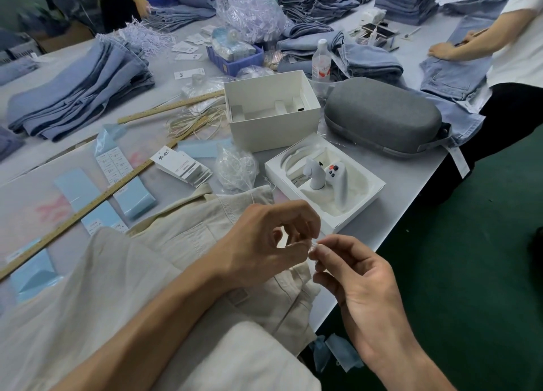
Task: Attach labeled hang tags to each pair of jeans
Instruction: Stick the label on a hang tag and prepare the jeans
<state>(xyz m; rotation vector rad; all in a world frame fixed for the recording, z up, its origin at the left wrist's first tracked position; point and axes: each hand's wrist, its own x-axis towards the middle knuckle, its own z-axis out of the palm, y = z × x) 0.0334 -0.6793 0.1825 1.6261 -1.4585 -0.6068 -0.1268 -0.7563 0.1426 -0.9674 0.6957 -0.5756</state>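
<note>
Both hands, left (pixel 273 243) and right (pixel 357 276), pinch a clear tag fastener (pixel 312 247) over cream jeans (pixel 188 237); the white tray (pixel 324 182) holds a controller (pixel 335 174).

I can make out very little writing from here. The top hang tag (pixel 173 158) in the fanned stack by the ruler (pixel 88 211) carries two brush-style black characters, too small for me to read for sure. The ruler shows tick marks but no legible numbers. The water bottle (pixel 321 60) has a red-and-white label whose print is blurred.
</note>
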